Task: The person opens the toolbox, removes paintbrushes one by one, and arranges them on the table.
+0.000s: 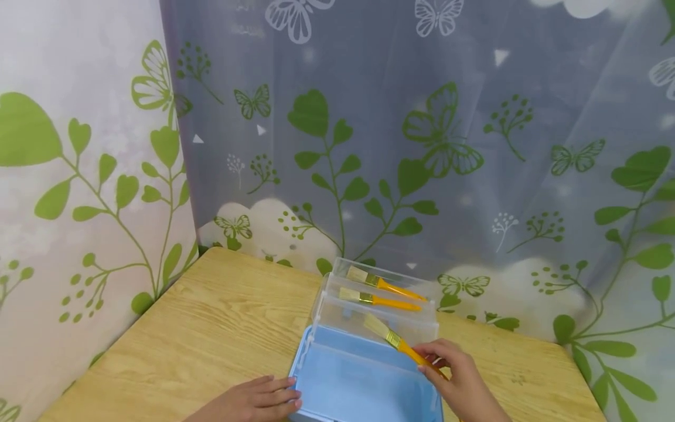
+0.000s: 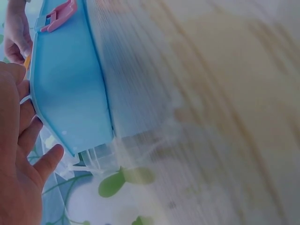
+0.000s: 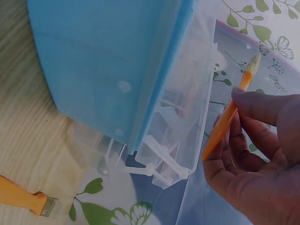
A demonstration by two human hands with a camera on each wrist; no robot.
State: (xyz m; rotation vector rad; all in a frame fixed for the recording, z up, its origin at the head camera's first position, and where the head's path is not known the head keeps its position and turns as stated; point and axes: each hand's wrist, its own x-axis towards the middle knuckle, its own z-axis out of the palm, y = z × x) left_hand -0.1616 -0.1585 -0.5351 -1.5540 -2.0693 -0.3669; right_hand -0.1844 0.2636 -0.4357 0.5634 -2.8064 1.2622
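Observation:
A blue storage box stands open on the table, with clear tiered trays raised at its back. Its pink latch shows in the left wrist view. One flat paintbrush with an orange handle lies in a tray; behind it a second orange-handled brush lies in the rear tray. My right hand pinches a third paintbrush by its handle above the box, bristles toward the trays. With fingers extended, my left hand touches the box's left side.
Another orange-handled brush lies on the wooden table, seen in the right wrist view. A grey curtain with leaves and butterflies hangs behind the table, and a pale printed one hangs at the left.

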